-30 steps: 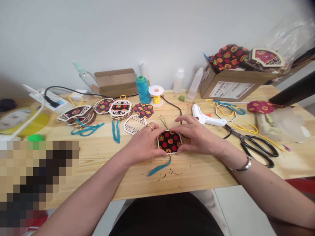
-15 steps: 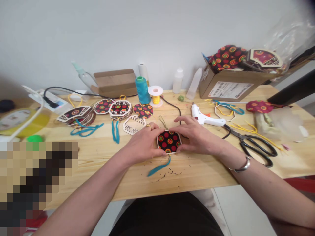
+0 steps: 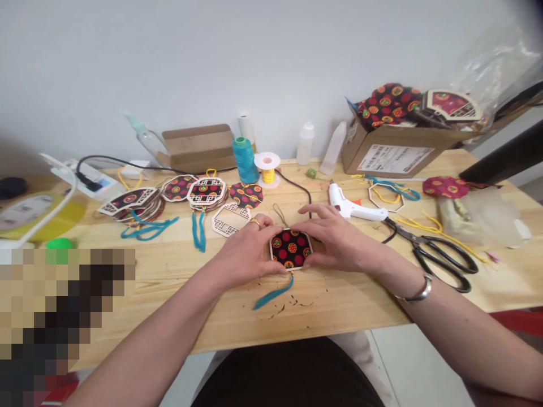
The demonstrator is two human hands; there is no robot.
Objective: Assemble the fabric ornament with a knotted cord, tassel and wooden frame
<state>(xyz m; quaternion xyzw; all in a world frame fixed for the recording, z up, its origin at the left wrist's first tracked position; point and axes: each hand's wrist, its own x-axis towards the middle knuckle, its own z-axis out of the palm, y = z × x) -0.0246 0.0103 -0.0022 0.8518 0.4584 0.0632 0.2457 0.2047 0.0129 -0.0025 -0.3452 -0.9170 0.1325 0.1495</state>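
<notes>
Hands: two, left hand (image 3: pixel 246 249) and right hand (image 3: pixel 335 240), fingers curled narrow around the edges of one piece, pressing it on the light wooden table (image 3: pixel 178 305).
Held piece: one octagonal wooden ornament faced in black fabric with red and yellow flowers (image 3: pixel 291 249), flat on the table near the front edge, between both hands; its rim is partly covered by fingertips.
Tassel: one teal tassel (image 3: pixel 274 293) trails from the ornament's lower edge.
Loop: one thin yellow-green cord loop (image 3: pixel 280 213) above it.
Finished ornaments: a stack at left (image 3: pixel 131 202), count unclear since they overlap; a bare wooden lattice frame (image 3: pixel 231 219) lies alone.
Thread: one teal spool (image 3: pixel 245 160), one white reel of yellow cord (image 3: pixel 268 167).
Bottles: two white squeeze bottles (image 3: pixel 305 143).
Tools: one white glue gun (image 3: pixel 354 206), one pair of black-handled scissors (image 3: pixel 436 254).
Box: one cardboard box of patterned fabric (image 3: pixel 394 152), top right.
Hidden: lower left corner is pixelated.
</notes>
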